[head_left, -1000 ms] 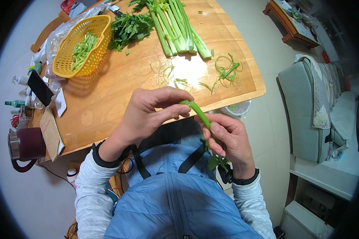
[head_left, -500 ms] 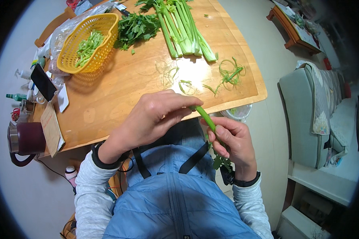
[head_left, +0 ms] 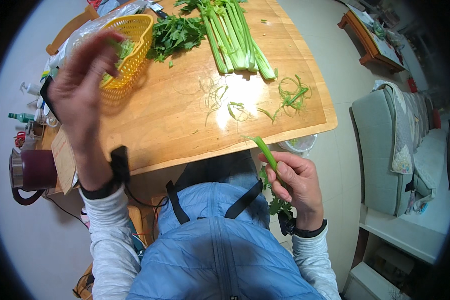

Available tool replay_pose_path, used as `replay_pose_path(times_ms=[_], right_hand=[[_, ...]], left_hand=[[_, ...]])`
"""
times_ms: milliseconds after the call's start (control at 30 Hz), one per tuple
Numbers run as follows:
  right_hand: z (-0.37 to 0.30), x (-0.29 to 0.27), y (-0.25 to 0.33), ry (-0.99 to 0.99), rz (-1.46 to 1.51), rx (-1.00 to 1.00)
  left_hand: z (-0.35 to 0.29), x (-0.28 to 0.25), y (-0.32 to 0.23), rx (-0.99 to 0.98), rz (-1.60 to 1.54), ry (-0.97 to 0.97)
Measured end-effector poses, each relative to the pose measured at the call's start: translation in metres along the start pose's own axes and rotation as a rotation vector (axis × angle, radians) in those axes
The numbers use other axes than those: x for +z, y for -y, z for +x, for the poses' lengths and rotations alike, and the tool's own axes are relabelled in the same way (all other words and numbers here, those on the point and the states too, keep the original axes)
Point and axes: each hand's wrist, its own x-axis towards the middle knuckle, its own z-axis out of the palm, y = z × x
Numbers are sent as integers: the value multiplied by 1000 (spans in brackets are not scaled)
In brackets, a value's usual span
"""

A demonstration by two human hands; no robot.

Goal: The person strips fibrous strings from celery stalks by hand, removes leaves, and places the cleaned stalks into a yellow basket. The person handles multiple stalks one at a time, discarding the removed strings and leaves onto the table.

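A leafy celery stalk is pinched in my right hand, near the table's front edge. Its bare end points up and away, with thin fibres at the tip, and leaves hang below my fingers. My left hand is raised beside the yellow basket and hides part of it. Motion smears its fingers, so I cannot make out whether they hold anything. Short green celery pieces lie in the basket. Farther back are several long celery stalks and a heap of celery leaves.
Peeled celery strings lie in curls on the wooden table. A bin with a light liner stands under the right front edge. At the left are a dark red kettle and a notebook.
My left hand has left the tip of the celery stalk and swung up and left to the basket. My right hand keeps its hold, nearly in the same place.
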Motion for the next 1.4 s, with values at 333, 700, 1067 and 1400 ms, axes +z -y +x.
replay_pose_path(times_ms=[333, 700, 1067, 1400], right_hand=[[11, 9, -6, 79, 127, 51], [18, 20, -20, -18, 248, 26], [30, 19, -26, -58, 223, -108], [42, -21, -29, -282, 318, -276]], left_hand=[[-56, 85, -38, 316, 323, 664], [-73, 106, -36, 481, 459, 612], [-80, 106, -35, 481, 347, 598], [-76, 98, -34, 457, 331, 501]])
